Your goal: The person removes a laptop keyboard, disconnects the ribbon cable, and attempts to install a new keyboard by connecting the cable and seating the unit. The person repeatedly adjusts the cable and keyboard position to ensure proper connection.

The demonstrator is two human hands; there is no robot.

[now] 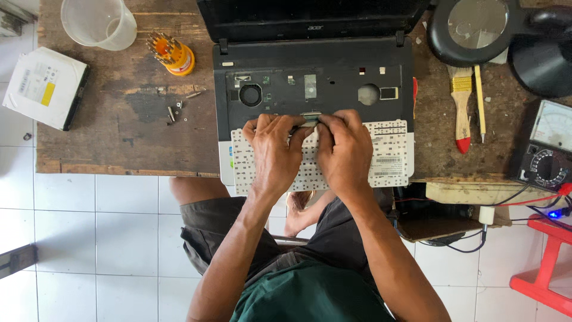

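Forearms: both reach forward from the seated person's lap, bare, converging toward the middle of the laptop.
Left hand: palm down on the overturned keyboard, fingers curled narrow, fingertips pinching at the flat ribbon cable on the keyboard's far edge.
Right hand: palm down just beside the left, knuckles raised, fingers pressed together on the same cable; the two hands touch at the fingertips.
Keyboard: lifted out and flipped, its white perforated back facing up, lying across the near half of the laptop and overhanging the worktop edge; pale stickers near its right end.
Ribbon cable: short, silvery, running from the keyboard's far edge to the laptop base, partly hidden by fingers.
Laptop: black, lid open away from the person, keyboard bay bare with round cut-outs left and right.
Worktop: worn dark wood; loose screws left of the laptop.
Brush: wooden handle with red tip, right of the laptop.
Screwdriver bit holder: orange, far left.
Plastic jug: clear, at the far left corner.
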